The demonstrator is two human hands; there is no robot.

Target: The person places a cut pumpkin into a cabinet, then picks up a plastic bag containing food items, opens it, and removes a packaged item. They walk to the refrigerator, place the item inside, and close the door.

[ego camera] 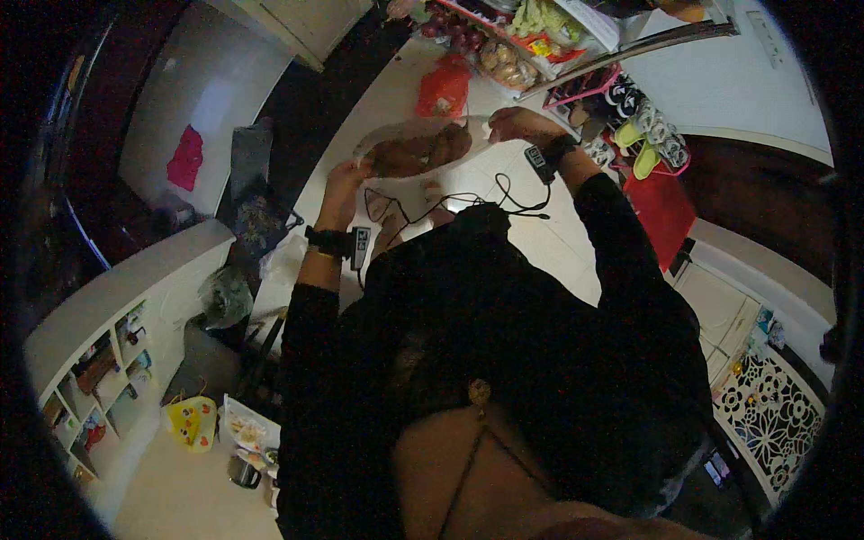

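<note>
A clear plastic bag with brown contents, too blurred to name, is stretched between my two hands near the top centre. My left hand grips its left end. At the other end, my right hand is closed on the bag's narrow, gathered part. Each wrist wears a black strap with a small device, and a black cable hangs in loops below the bag. Beyond the bag, a red plastic bag lies on the light tiled floor.
A rack with bagged vegetables stands at the top. Right of it are a pink-framed shoe rack with shoes and green slippers, and a red mat. White cubby shelves and a yellow bag are at lower left.
</note>
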